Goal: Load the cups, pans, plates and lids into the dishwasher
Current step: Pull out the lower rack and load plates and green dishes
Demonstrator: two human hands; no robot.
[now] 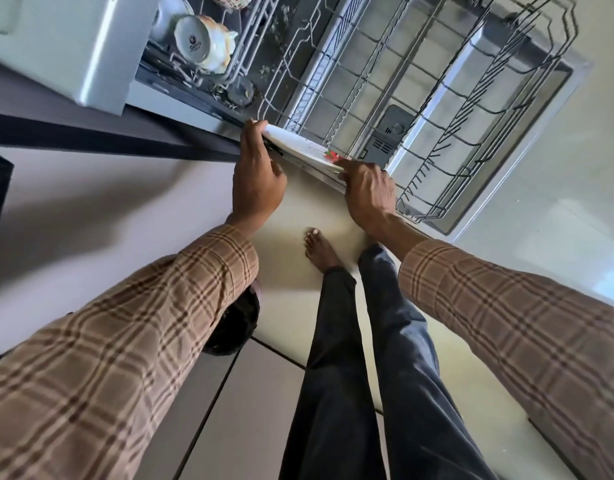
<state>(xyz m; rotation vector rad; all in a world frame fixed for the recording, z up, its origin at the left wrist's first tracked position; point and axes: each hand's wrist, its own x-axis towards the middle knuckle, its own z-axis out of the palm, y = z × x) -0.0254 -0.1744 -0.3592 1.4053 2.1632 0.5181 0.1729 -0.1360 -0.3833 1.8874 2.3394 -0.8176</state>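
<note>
Gripped the white plate (300, 147) at opposite rims, left hand (258, 178) and right hand (367, 194) both curled round it, just over the near edge of the pulled-out lower rack (447, 109); probably best stood on edge between tines, eased down level, clear of the wires.

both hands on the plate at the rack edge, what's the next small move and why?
Probably carry the plate forward over the lower rack and stand it between the tines. Left hand and right hand grip its opposite rims; it sits at the rack's near edge, and the rack ahead looks bare.
</note>
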